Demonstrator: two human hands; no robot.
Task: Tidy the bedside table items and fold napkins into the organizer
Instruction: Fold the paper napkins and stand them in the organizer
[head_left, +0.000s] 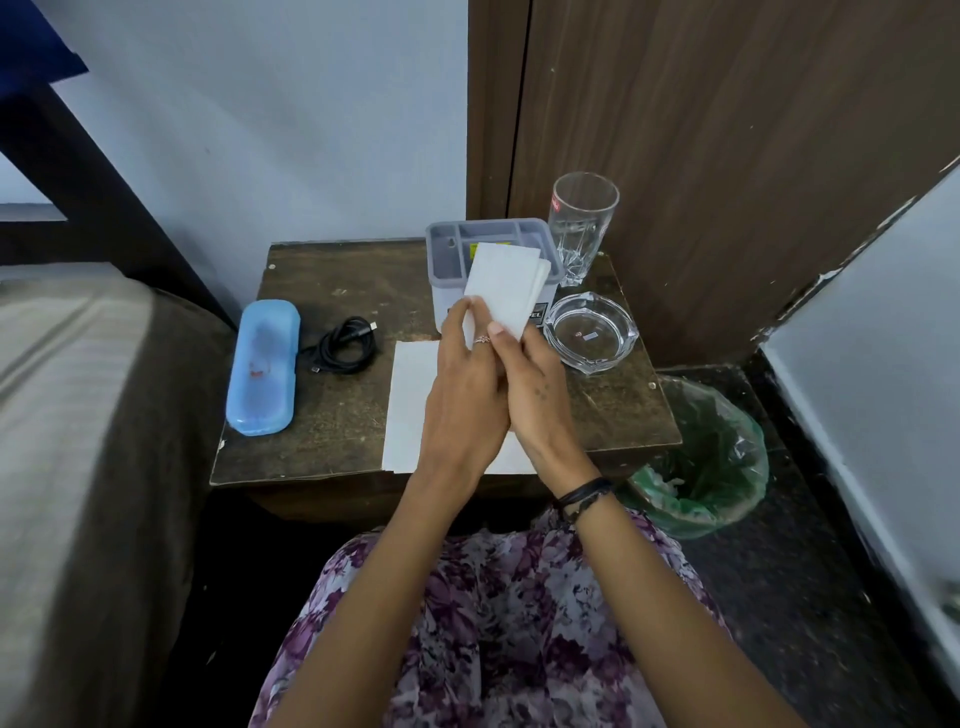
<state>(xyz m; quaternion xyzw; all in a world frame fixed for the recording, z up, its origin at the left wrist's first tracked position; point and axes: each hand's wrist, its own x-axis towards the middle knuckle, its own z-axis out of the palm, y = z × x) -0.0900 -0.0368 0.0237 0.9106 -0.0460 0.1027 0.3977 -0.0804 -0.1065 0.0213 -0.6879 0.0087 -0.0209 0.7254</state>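
Currently, step: folded napkin (506, 288) being carried to the grey organizer (452, 244) at the tabletop's (332, 415) back.
Hands: left hand (462, 379) and right hand (530, 384) both pinch the napkin's lower edge.
Next move: lower it into a compartment; another napkin (410, 400) lies flat, unfolded.

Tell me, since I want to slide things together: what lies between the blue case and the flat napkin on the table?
The head view shows a coiled black cable between the blue case and the flat napkin.

Scuffed matt wooden table (322, 431), glossy blue plastic case (264, 361), clear glass tumbler (582, 223), white paper napkin (506, 288)
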